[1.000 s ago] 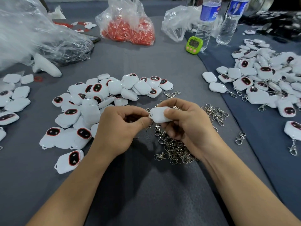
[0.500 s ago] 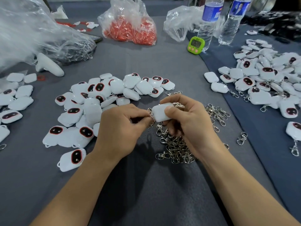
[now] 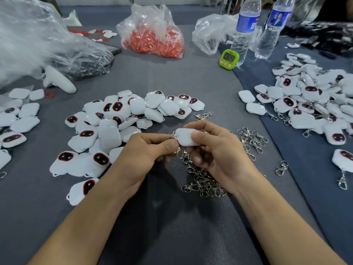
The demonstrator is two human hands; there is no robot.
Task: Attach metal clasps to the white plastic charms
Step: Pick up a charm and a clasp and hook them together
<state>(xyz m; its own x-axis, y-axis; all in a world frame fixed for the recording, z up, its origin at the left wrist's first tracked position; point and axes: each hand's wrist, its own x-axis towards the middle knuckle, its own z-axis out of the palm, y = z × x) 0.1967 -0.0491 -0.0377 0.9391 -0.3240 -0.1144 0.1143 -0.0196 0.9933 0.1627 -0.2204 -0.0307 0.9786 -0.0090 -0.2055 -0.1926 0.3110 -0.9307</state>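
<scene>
Holding one white charm (image 3: pixel 186 138) between thumb and curled fingers, the right hand (image 3: pixel 217 153) raises it just above the table (image 3: pixel 172 226) and turns its left end toward the left hand (image 3: pixel 145 150). That hand pinches a metal clasp (image 3: pixel 178 151) between thumb and forefinger, right against the end of the charm. The joint itself sits behind the fingertips, so I cannot tell whether the clasp is already hooked on.

The step in hand looks like the fitting itself: one clasp going onto one charm. A heap of loose clasps (image 3: pixel 202 178) lies directly under the hands, and a pile of bare charms (image 3: pixel 122 119) sits just to the left. Charms that already carry clasps (image 3: pixel 305 104) are spread on the darker cloth to the right, well apart from the bare ones.

The next move probably calls for small, steady finger work. The clasp's ring has to be eased through the charm's little loop without the charm twisting in the right hand's grip. Then the charm can join the batch on the right. Many bare charms remain, so the job seems far from over.
</scene>
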